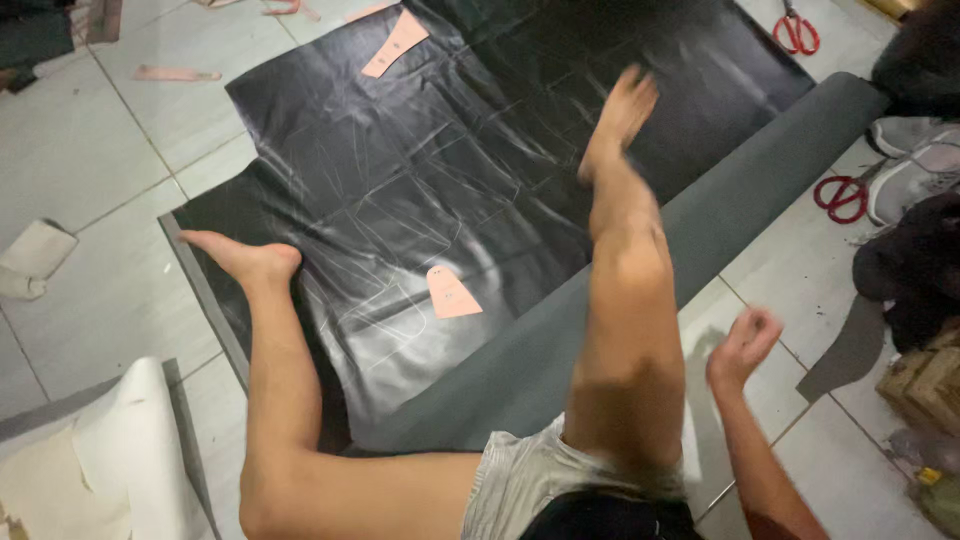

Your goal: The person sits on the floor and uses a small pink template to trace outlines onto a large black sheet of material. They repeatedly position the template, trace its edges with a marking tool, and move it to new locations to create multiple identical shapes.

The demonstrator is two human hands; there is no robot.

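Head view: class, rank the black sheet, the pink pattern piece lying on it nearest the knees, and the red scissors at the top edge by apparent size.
1. black sheet, by far the largest.
2. pink pattern piece.
3. red scissors: similar in size to the pattern piece and farther away, so this order is unsure.

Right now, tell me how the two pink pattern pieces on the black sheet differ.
The near piece is short and broad; the far piece is longer and narrower. The near piece lies close to the grey roll; the far piece lies by the sheet's far edge. Both are pink and lie flat.
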